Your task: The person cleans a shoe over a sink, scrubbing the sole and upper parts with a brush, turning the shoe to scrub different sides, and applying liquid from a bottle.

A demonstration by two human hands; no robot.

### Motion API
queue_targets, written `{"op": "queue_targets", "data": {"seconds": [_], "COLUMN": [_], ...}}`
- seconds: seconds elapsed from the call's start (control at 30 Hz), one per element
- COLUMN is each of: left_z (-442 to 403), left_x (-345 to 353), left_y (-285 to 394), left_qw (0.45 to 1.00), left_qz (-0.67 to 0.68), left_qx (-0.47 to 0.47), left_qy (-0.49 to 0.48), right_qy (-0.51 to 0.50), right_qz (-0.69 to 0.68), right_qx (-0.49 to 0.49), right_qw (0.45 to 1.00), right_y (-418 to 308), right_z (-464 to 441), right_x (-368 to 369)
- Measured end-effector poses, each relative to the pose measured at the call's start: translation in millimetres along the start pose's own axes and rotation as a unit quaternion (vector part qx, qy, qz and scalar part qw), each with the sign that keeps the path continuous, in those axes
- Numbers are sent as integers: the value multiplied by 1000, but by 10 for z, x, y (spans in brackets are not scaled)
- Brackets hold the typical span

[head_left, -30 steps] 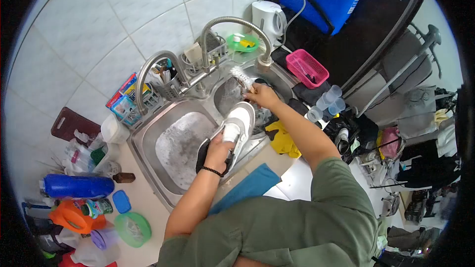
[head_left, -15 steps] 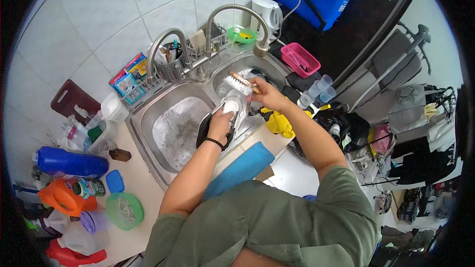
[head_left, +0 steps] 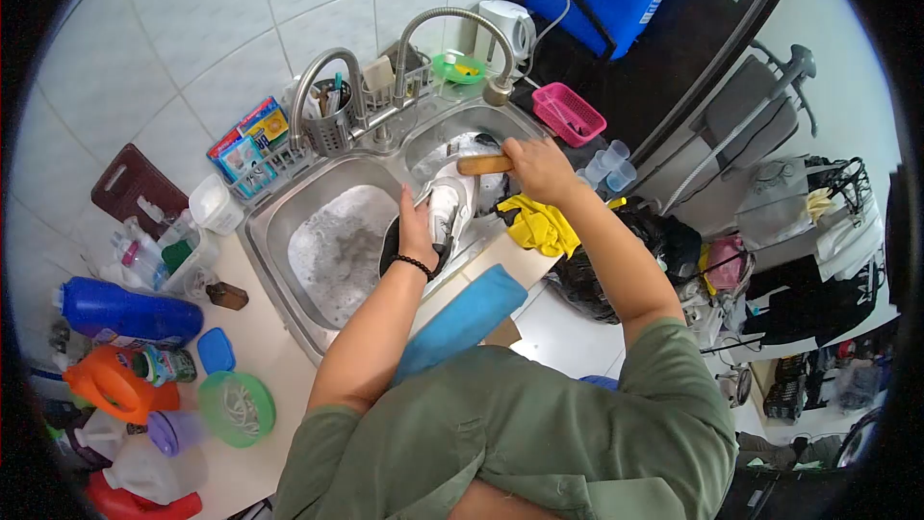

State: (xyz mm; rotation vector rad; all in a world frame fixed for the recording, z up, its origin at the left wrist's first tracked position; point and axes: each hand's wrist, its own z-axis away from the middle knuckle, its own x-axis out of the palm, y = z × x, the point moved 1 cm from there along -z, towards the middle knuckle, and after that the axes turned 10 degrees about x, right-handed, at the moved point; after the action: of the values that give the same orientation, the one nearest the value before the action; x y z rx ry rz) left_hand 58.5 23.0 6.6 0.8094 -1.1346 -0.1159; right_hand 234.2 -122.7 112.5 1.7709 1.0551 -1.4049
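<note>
Left hand: hand partly curled, gripping a white, grey and black shoe from its left side; fingers and thumb spread along the shoe, not fully closed. Black beaded bracelet at that wrist. Shoe is held tilted above the divider between the sink's 2 basins, toe pointing away from the body.

Right hand: fingers closed around 1 end of a wooden-backed brush. Wood faces up, its other end over the shoe's toe — bristles hidden, so contact cannot be confirmed.

Left basin: cloudy water with white foam. Right basin: suds and a dark item, mostly hidden behind shoe and right hand.

Near the right forearm — a yellow cloth at the counter edge. Blue cloth lies along the counter front. Pink basket stands just beyond the right basin.
</note>
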Motion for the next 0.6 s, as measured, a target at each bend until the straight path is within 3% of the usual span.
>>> {"op": "queue_targets", "data": {"seconds": [0.07,0.17,0.3,0.33,0.43,0.53,0.6], "left_z": [10,59,48,195,270,256,233], "left_x": [-12,15,-47,121,215,190,194], "left_y": [-18,-27,-101,26,146,162,146], "left_qw": [1000,998,998,999,998,997,997], "left_qz": [-6,62,36,31,26,27,25], "left_qx": [2,19,37,21,-7,-10,-11], "left_qy": [10,-19,-26,-36,-59,-65,-70], "right_qy": [-5,-45,37,108,90,118,76], "right_qz": [-106,9,30,-27,-23,-24,-11], "right_qx": [3,-28,3,6,-59,-70,-54], "right_qw": [994,999,999,994,994,990,996], "right_y": [-85,-440,-476,-387,-397,-264,-221], "right_z": [-12,42,-167,-238,-269,-360,-363], "right_x": [-19,-231,294,224,186,287,280]}}
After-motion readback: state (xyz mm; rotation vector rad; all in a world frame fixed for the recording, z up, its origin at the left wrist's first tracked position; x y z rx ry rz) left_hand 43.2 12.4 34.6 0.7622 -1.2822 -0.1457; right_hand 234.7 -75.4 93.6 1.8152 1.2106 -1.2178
